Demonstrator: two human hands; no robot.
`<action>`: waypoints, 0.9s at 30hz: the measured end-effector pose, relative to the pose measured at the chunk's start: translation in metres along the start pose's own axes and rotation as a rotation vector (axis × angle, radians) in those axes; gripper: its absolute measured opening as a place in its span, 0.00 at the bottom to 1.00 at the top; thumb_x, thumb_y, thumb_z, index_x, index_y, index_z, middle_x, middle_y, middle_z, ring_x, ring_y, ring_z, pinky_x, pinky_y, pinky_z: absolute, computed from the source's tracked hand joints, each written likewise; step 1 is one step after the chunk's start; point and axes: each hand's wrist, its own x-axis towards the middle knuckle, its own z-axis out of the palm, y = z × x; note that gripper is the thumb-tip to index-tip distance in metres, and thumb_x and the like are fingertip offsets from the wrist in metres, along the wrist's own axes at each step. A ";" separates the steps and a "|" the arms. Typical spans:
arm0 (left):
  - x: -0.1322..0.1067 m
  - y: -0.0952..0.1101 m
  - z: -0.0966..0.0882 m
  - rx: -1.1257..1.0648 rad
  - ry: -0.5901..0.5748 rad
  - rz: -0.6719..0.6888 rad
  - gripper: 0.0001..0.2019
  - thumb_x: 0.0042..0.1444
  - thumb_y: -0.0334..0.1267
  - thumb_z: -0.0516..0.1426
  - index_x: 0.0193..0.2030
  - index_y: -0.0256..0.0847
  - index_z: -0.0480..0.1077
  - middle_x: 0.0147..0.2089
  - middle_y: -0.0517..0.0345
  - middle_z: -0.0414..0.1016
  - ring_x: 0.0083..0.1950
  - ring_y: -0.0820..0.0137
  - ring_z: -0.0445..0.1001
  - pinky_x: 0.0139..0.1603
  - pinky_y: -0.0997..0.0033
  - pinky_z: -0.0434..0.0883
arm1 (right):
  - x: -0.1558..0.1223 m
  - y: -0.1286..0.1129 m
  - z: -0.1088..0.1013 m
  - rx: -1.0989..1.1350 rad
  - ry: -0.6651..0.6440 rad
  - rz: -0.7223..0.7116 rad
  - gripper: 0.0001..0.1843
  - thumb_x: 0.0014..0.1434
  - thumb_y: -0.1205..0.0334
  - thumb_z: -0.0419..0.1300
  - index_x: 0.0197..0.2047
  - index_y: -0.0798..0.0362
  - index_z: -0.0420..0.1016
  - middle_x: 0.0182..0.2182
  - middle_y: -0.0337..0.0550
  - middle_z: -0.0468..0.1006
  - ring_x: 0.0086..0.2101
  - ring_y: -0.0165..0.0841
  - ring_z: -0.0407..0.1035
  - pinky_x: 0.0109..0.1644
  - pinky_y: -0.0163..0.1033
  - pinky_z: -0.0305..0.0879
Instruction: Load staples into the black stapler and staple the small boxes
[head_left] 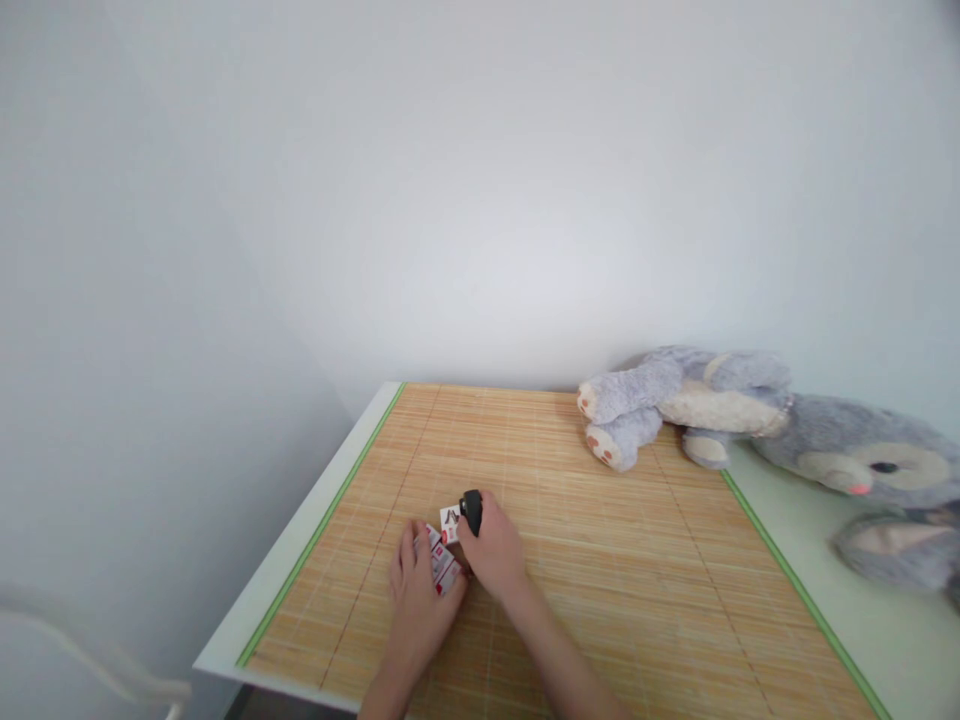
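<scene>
My left hand (417,598) lies on the bamboo mat (600,560), its fingers wrapped round a small white and red box (442,566). My right hand (496,553) sits just to its right, closed on a small black object (472,510) that sticks up past the fingers. A white flap or card (450,522) with a dark mark shows between the black object and the box. I cannot tell what the black object is.
A grey and cream plush rabbit (750,410) lies at the mat's back right corner and on the pale table (885,620). The table stands in a corner of white walls. A white curved rail (90,650) is at lower left.
</scene>
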 end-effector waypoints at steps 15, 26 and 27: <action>0.020 -0.010 -0.029 -0.063 0.071 0.100 0.21 0.70 0.46 0.50 0.62 0.47 0.76 0.59 0.47 0.72 0.61 0.53 0.70 0.64 0.44 0.69 | -0.006 0.015 -0.033 0.062 -0.169 -0.082 0.15 0.57 0.57 0.66 0.48 0.47 0.74 0.39 0.38 0.82 0.39 0.36 0.75 0.40 0.35 0.63; 0.045 -0.004 -0.028 -0.137 0.038 0.065 0.21 0.69 0.49 0.49 0.54 0.44 0.79 0.48 0.50 0.76 0.52 0.57 0.75 0.59 0.50 0.72 | -0.021 0.012 -0.041 0.082 -0.164 -0.090 0.13 0.57 0.57 0.66 0.46 0.46 0.75 0.40 0.37 0.82 0.40 0.36 0.74 0.41 0.34 0.62; 0.045 -0.003 -0.027 -0.151 0.043 0.064 0.21 0.70 0.49 0.49 0.55 0.44 0.78 0.50 0.49 0.76 0.53 0.57 0.75 0.60 0.50 0.71 | -0.022 0.012 -0.043 0.083 -0.167 -0.090 0.12 0.57 0.58 0.66 0.46 0.46 0.76 0.39 0.37 0.82 0.39 0.35 0.74 0.41 0.34 0.62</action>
